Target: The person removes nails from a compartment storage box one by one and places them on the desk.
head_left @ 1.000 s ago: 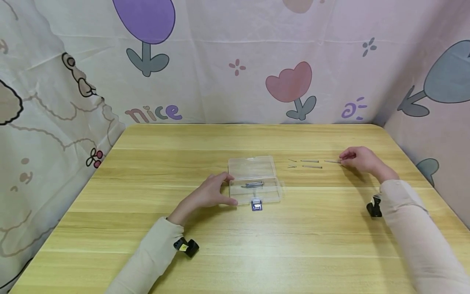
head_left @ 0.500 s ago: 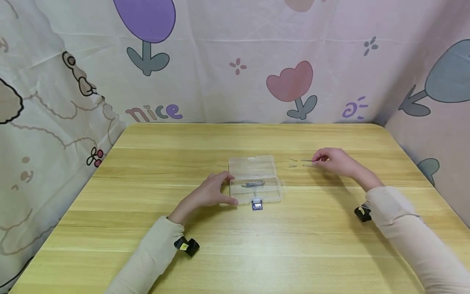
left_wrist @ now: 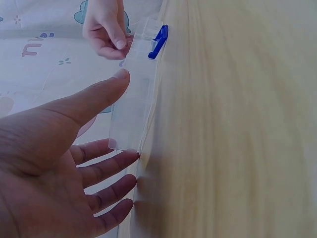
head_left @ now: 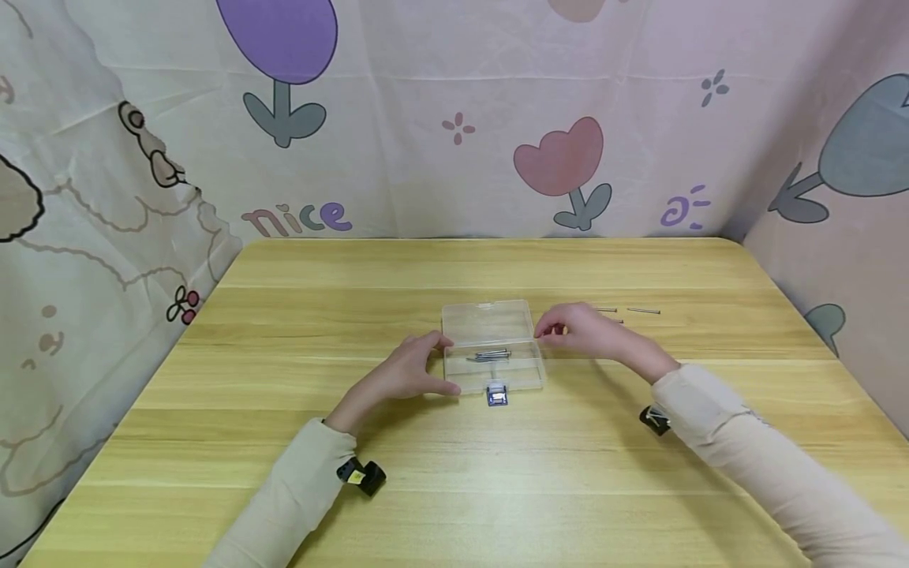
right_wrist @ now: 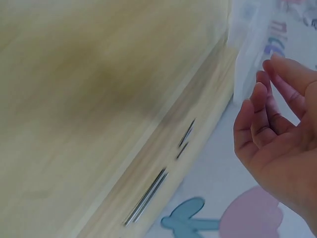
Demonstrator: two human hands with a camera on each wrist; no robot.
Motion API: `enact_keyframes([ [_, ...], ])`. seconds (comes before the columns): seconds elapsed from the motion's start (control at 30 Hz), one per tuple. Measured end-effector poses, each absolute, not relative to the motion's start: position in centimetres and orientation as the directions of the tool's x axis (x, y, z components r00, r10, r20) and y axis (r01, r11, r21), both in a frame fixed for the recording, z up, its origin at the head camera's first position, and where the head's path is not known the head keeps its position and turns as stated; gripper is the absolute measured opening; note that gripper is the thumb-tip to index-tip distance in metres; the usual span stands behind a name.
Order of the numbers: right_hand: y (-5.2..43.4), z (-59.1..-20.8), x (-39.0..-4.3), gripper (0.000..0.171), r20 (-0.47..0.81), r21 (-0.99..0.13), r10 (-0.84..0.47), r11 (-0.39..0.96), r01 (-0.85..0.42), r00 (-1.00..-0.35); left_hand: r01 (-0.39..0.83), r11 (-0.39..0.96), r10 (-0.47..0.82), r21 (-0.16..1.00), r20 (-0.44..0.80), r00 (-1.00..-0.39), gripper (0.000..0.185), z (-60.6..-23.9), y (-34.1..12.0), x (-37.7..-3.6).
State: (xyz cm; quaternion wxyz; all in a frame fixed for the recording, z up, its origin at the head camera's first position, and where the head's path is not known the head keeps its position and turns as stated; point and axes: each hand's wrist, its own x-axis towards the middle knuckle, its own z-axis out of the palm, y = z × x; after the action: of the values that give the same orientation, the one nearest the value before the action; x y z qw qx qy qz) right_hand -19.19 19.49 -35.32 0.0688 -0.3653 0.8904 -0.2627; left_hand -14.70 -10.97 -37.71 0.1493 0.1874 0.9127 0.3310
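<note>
The left hand is at the left end of an open clear box, fingers spread and fairly straight, thumb at the near corner, forefinger by the hinge; so light a hold, I judge, might let the box skid if knocked. The box sits on the bench, long axis left to right, lid laid back away from the person. In its far half lies a bunch of silver nails; packed side by side, they could cling together or scatter under a careless pinch. They lie roughly along the box, heads seemingly to the right. The blue clasp juts toward the person. Just beside the box's right end is the right hand, fingers loosely curled, thumb close to forefinger, nothing visible between them; it could bump the wall. Short nails on the bench show in the right wrist view. Furthest right, a long nail lies left to right, head rightward; a brushing sleeve might roll it.
</note>
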Motion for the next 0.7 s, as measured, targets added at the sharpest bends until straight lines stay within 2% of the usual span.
enact_keyframes([
  [0.13,17.9,-35.1,-19.0,0.008,0.064,-0.503,-0.721,0.574,-0.646,-0.69,0.245,0.709,0.441,0.661,-0.145,-0.886,0.072,-37.7,-10.9,-14.7],
  [0.5,15.1,-34.9,-19.1,0.01,-0.035,-0.524,-0.757,0.569,-0.633,-0.652,0.24,0.707,0.437,0.665,-0.143,-0.888,0.072,-37.6,-10.9,-14.7],
  [0.7,14.4,-35.1,-19.2,0.009,-0.021,-0.509,-0.798,0.527,-0.681,-0.602,0.228,0.71,0.426,0.666,-0.15,-0.892,0.071,-37.6,-10.7,-14.6],
])
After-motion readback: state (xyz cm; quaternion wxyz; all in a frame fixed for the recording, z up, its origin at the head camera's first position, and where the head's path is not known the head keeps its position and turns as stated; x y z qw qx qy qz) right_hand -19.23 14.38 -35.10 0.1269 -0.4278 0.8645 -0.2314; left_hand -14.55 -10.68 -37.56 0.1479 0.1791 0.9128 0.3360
